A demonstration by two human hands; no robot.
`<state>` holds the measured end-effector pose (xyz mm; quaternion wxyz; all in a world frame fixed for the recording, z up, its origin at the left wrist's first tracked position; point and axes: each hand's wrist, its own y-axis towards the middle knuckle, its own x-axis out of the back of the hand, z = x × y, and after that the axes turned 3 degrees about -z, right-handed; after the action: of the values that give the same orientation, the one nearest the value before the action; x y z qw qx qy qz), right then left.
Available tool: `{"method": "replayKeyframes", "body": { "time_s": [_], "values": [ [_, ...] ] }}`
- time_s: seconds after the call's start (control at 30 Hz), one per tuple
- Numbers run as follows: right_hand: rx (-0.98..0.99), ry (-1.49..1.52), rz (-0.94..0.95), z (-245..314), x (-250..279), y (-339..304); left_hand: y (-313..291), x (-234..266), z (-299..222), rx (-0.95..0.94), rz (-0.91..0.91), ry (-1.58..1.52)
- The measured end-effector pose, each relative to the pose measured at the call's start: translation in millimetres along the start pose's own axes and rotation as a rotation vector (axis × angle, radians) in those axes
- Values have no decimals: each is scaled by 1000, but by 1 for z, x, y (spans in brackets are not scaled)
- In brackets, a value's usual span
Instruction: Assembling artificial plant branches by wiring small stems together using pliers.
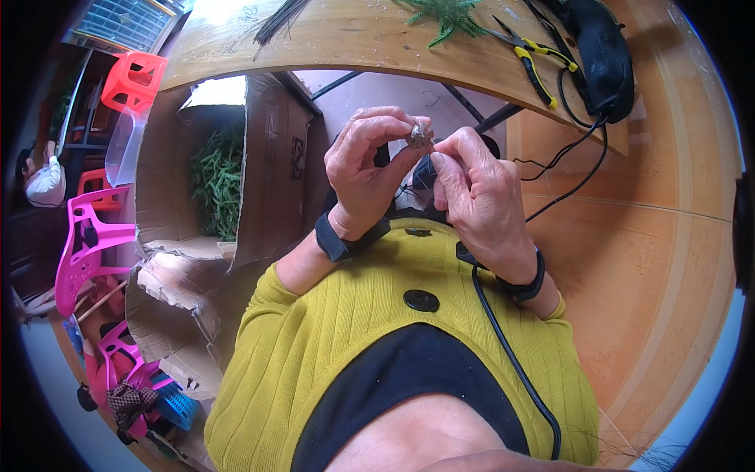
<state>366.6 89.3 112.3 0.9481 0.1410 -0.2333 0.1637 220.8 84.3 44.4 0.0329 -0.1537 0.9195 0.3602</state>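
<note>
Between the thumb and fingers of my left hand [366, 161] is a small, round, silvery-brown thing [419, 135]; its kind cannot be made out. Close beside it, my right hand [481, 193] is closed, thumb against the bent forefinger. A thin dark strand seems to run from the round thing to these fingertips, but it is too fine to tell clearly. Both hands are raised in front of my body, just short of the wooden table [354, 49]. Each wrist wears a black band.
On the table lie a bundle of thin dark wires [281, 20], a green sprig [447, 16], yellow-black pliers [535, 63] and a black bag [599, 59] with cables. At left stands a cardboard box [271, 169] holding green foliage [219, 182]. Beyond are pink chairs [86, 244], red stools [134, 81] and people.
</note>
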Motion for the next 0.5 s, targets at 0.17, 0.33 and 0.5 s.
{"method": "replayKeyframes", "body": {
  "time_s": [0.17, 0.33, 0.5],
  "values": [
    [11, -55, 1, -5, 0, 2, -1, 1, -3, 95, 12, 8],
    [-40, -47, -6, -7, 0, 5, -2, 7, 0, 125, 101, -23],
    [-6, -64, -2, -11, -3, 6, -1, 7, -4, 484, 44, -259]
  ]
}}
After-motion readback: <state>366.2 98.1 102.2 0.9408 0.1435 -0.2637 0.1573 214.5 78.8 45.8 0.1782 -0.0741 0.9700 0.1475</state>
